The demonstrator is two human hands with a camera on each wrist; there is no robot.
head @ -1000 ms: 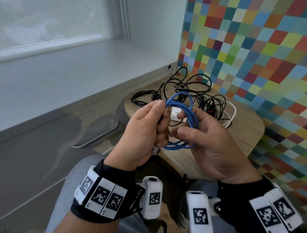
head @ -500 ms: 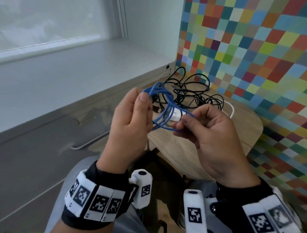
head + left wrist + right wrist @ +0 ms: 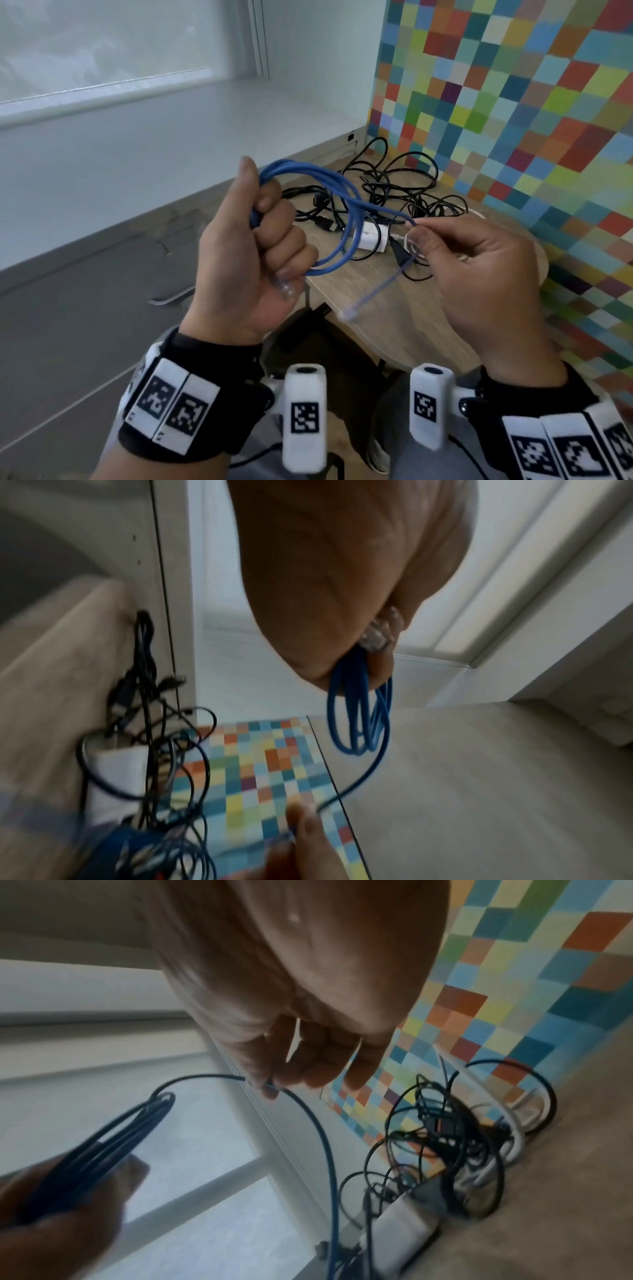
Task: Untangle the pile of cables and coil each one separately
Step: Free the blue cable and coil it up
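Note:
My left hand is closed in a fist round several loops of a blue network cable, held up in front of the small table. One clear plug of the cable sticks out below that fist. My right hand pinches the cable's loose tail between thumb and forefinger, and the tail's end with its plug hangs down blurred. In the left wrist view the blue cable loops hang from the fist. The right wrist view shows the pinched blue cable strand. A tangle of black cables lies on the table.
The round wooden table stands against a multicoloured checked wall. A white charger block and a white cable lie among the black cables. A grey window ledge runs along the left. My knees are below the table edge.
My hands have moved apart: the left lifted the blue coil up and left, the right slid along the tail to the right, and the free plug end now dangles.

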